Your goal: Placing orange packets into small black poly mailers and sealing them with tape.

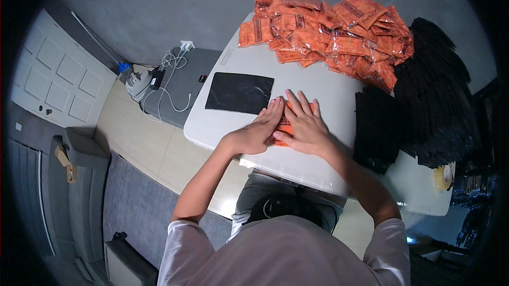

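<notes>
Orange flat packet with dark print point(284, 126) lies on the white smooth-topped table point(334, 95), near the edge closest to the person. Its visible strip runs near-to-far, away from the body; true long axis cannot be settled, since both hands cover most of the outline. Left hand point(259, 130): flat on the packet, fingers straight and close together, pointing away and slightly right. Right hand point(304, 126): palm down, fingers extended and spread, pointing away and leftward; neither hand grips.

Just beyond the left hand: black glossy rectangular plastic sheet or bag point(239, 93), faintly creased, long axis roughly left-right. Far side: heap of orange packets in shiny clear film point(318, 34), overlapping at mixed angles. Right: black layered stack point(377, 129), individual edges hard to make out.
</notes>
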